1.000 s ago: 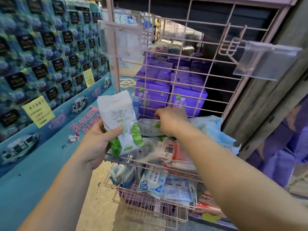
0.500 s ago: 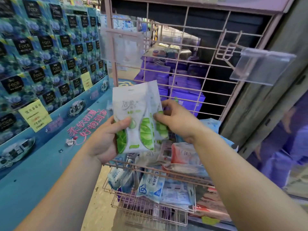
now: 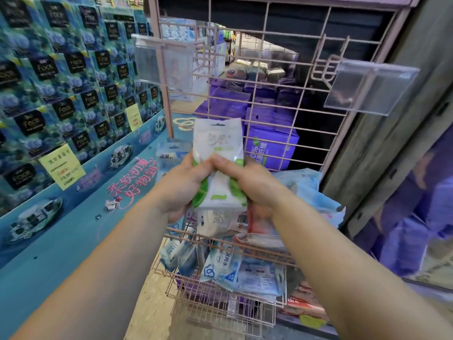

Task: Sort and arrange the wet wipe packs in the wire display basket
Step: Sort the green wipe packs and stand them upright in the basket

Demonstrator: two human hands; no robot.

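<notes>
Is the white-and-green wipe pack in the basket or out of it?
Out. The white-and-green pack is held upright above the basket, gripped by the left hand and right hand.

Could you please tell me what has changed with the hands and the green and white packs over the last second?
The right hand left the basket pile, brought a second green and white pack to the one in the left hand, and both hands now grip the stacked green and white packs together, upright above the wire basket. The blue packs in the basket stayed where they were.
</notes>
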